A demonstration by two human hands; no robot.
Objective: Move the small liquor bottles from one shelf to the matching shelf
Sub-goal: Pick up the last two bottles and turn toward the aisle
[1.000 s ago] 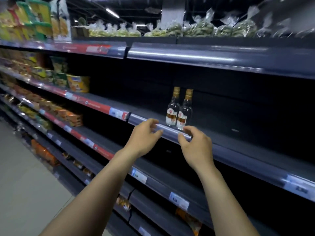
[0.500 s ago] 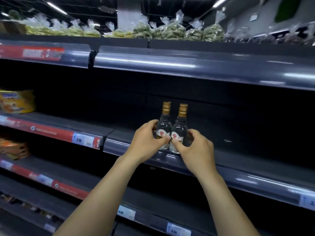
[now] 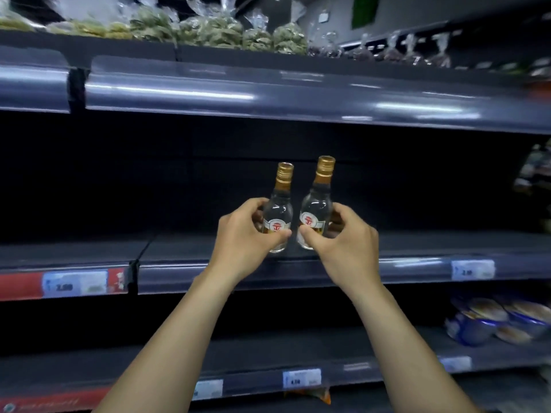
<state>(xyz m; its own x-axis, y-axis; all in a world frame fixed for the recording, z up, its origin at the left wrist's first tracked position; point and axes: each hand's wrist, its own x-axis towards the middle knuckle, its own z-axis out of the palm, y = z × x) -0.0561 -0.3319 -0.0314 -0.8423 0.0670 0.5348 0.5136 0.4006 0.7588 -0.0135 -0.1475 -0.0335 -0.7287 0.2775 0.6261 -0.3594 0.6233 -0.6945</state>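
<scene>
Two small clear liquor bottles with gold caps and red-and-white labels are at the middle of the head view. My left hand (image 3: 247, 236) is wrapped around the lower body of the left bottle (image 3: 281, 201). My right hand (image 3: 346, 242) grips the right bottle (image 3: 319, 201), which leans slightly right and sits a little higher. Both bottles are just above the front of the dark middle shelf (image 3: 417, 248); whether their bases touch it I cannot tell. My fingers hide the lower labels.
The dark grey shelf above (image 3: 268, 93) overhangs the bottles and carries several clear bags of greenish food (image 3: 226, 28). Price tags (image 3: 74, 283) line the shelf edges. Blue-wrapped packs (image 3: 495, 320) lie on the lower shelf at the right.
Both hands went from the shelf's front rail to the bottles and closed around them. The right bottle now leans and sits higher. The view has swung to face the shelf.
</scene>
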